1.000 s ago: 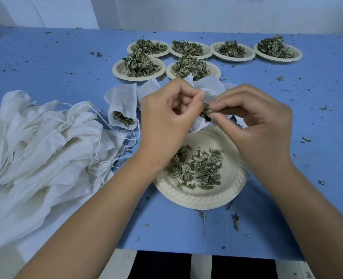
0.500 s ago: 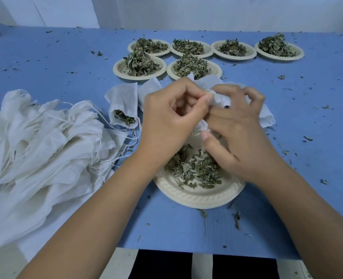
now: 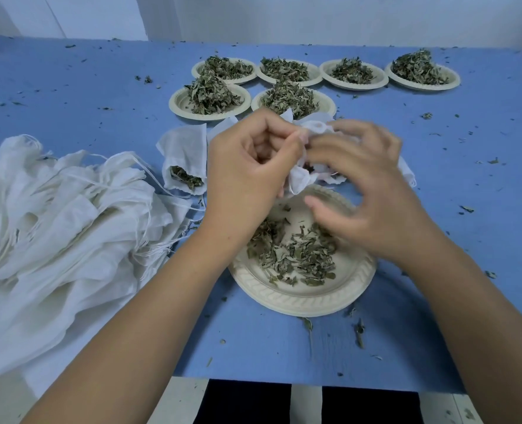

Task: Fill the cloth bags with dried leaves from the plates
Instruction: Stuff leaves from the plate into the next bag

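Where the near plate (image 3: 302, 302) lies on the blue table (image 3: 455, 246), a cloth bag (image 3: 301, 180) is held just above its far rim. The bag's edge is pinched between thumb and curled fingers of the left hand (image 3: 247, 179). The right hand (image 3: 367, 191) is laid over the bag, fingers bent, thumb spread below; owing to blur, a grip cannot be confirmed. Dried leaves (image 3: 296, 255) are scattered on the near plate. A part-filled bag (image 3: 186, 157) lies beside a heap of empty bags (image 3: 54, 215). Six heaped plates (image 3: 354, 86) are noted beyond.
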`<state>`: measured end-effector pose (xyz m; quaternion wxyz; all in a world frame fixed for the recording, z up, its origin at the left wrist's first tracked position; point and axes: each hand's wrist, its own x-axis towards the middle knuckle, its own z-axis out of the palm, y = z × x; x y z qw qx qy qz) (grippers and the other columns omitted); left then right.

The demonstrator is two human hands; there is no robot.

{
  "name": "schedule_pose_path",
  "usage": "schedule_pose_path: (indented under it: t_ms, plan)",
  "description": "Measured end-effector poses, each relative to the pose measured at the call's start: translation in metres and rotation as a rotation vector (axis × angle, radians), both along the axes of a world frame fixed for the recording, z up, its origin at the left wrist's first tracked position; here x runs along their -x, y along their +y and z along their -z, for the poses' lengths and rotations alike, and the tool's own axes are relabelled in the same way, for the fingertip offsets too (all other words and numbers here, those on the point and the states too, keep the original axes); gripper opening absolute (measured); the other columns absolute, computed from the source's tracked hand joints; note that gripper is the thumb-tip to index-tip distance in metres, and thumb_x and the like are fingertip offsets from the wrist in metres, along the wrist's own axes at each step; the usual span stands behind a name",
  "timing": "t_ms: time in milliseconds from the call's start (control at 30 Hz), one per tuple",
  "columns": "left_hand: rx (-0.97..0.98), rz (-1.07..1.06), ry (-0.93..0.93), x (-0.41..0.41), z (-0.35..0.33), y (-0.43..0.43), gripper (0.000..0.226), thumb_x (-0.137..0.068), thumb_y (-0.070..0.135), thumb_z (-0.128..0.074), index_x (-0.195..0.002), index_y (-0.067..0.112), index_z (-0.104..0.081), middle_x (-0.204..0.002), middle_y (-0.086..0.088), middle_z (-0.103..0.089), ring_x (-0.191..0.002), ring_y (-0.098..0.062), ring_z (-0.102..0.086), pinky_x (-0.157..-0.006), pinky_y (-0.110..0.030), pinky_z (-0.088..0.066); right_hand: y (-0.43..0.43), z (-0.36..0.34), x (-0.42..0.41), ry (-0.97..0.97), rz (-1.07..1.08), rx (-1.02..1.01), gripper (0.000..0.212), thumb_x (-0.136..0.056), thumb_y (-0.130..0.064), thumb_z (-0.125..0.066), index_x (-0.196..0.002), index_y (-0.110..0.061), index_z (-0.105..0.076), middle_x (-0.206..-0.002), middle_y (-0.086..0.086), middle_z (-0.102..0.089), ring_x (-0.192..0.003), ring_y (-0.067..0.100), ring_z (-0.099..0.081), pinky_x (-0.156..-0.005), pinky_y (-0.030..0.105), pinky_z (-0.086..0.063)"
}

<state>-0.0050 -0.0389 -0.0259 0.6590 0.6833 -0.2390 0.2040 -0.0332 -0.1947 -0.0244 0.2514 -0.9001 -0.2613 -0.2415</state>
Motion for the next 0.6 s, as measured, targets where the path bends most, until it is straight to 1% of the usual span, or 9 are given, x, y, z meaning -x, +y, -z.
schedule_pose_path:
  t_ms: [100, 133, 200, 267, 367, 433, 500, 567, 600]
  plan:
    - [0.032, -0.080, 0.009, -0.002, -0.001, 0.002, 0.016, -0.092, 0.007, -0.065, -0.077, 0.014, -0.062, -0.052, 0.007, -0.057, -0.036, -0.008, -0.049, -0.039, -0.021, -0.041, -0.013, -0.007, -0.002, -0.131, 0.009, -0.088, 0.033, -0.077, -0.023, -0.076, -0.107, -0.015, -0.064, -0.113, -0.005, -0.057, -0.109, 0.017, -0.050, -0.098, 0.044, -0.034]
    - [0.035, -0.090, 0.014, -0.003, -0.001, 0.003, 0.016, -0.092, 0.007, -0.065, -0.077, 0.013, -0.062, -0.052, 0.008, -0.056, -0.036, -0.009, -0.049, -0.040, -0.021, -0.041, -0.015, -0.008, -0.004, -0.133, 0.009, -0.084, 0.033, -0.076, -0.022, -0.078, -0.105, -0.013, -0.064, -0.109, -0.001, -0.056, -0.102, 0.017, -0.052, -0.093, 0.042, -0.038]
    - [0.027, -0.090, 0.021, -0.002, -0.001, 0.003, 0.016, -0.092, 0.007, -0.065, -0.077, 0.012, -0.062, -0.052, 0.007, -0.055, -0.036, -0.010, -0.049, -0.040, -0.021, -0.041, -0.014, -0.005, -0.006, -0.082, -0.015, -0.078, 0.031, -0.076, -0.014, -0.080, -0.103, -0.008, -0.065, -0.101, 0.002, -0.055, -0.085, 0.015, -0.053, -0.083, 0.030, -0.043]
    - [0.023, -0.077, 0.026, -0.002, -0.001, 0.003, 0.017, -0.092, 0.007, -0.065, -0.076, 0.014, -0.062, -0.050, 0.009, -0.054, -0.036, -0.009, -0.048, -0.039, -0.021, -0.041, -0.011, 0.000, -0.007, -0.055, -0.051, -0.088, 0.021, -0.078, -0.003, -0.077, -0.097, -0.004, -0.067, -0.091, 0.007, -0.059, -0.074, 0.015, -0.053, -0.073, 0.022, -0.044]
    - [0.025, -0.080, 0.039, -0.002, -0.002, 0.002, 0.019, -0.091, 0.007, -0.066, -0.075, 0.016, -0.062, -0.050, 0.010, -0.053, -0.037, -0.007, -0.047, -0.039, -0.021, -0.040, -0.009, 0.001, -0.006, -0.140, -0.085, -0.171, 0.005, -0.083, -0.001, -0.073, -0.087, -0.002, -0.071, -0.079, 0.011, -0.064, -0.069, 0.017, -0.056, -0.066, 0.024, -0.045]
    - [0.019, -0.079, 0.053, -0.003, -0.001, 0.002, 0.017, -0.091, 0.007, -0.066, -0.076, 0.014, -0.062, -0.051, 0.007, -0.053, -0.038, -0.006, -0.047, -0.039, -0.020, -0.041, -0.009, -0.002, -0.004, -0.240, -0.074, -0.220, 0.002, -0.085, -0.006, -0.072, -0.086, -0.004, -0.072, -0.077, 0.007, -0.067, -0.069, 0.020, -0.058, -0.068, 0.024, -0.045]
    - [0.000, -0.057, 0.062, -0.003, 0.000, 0.002, 0.015, -0.091, 0.007, -0.066, -0.078, 0.012, -0.063, -0.052, 0.004, -0.054, -0.039, -0.006, -0.048, -0.039, -0.021, -0.042, -0.010, -0.003, -0.001, -0.323, -0.012, -0.273, 0.002, -0.086, -0.010, -0.072, -0.086, -0.008, -0.072, -0.078, -0.001, -0.066, -0.072, 0.023, -0.059, -0.074, 0.024, -0.043]
    - [-0.025, -0.016, 0.061, -0.002, 0.001, 0.001, 0.014, -0.091, 0.007, -0.066, -0.078, 0.012, -0.064, -0.053, 0.004, -0.055, -0.038, -0.005, -0.048, -0.040, -0.021, -0.042, -0.007, -0.002, 0.000, -0.407, 0.082, -0.275, 0.004, -0.086, -0.016, -0.072, -0.085, -0.012, -0.073, -0.080, -0.009, -0.064, -0.079, 0.022, -0.060, -0.081, 0.029, -0.039]
    - [-0.037, 0.014, 0.058, 0.000, 0.001, 0.000, 0.014, -0.091, 0.006, -0.066, -0.078, 0.011, -0.064, -0.054, 0.004, -0.057, -0.038, -0.004, -0.048, -0.040, -0.020, -0.042, -0.005, 0.000, 0.000, -0.430, 0.119, -0.227, 0.007, -0.087, -0.020, -0.071, -0.084, -0.014, -0.075, -0.081, -0.012, -0.064, -0.085, 0.020, -0.060, -0.086, 0.033, -0.035]
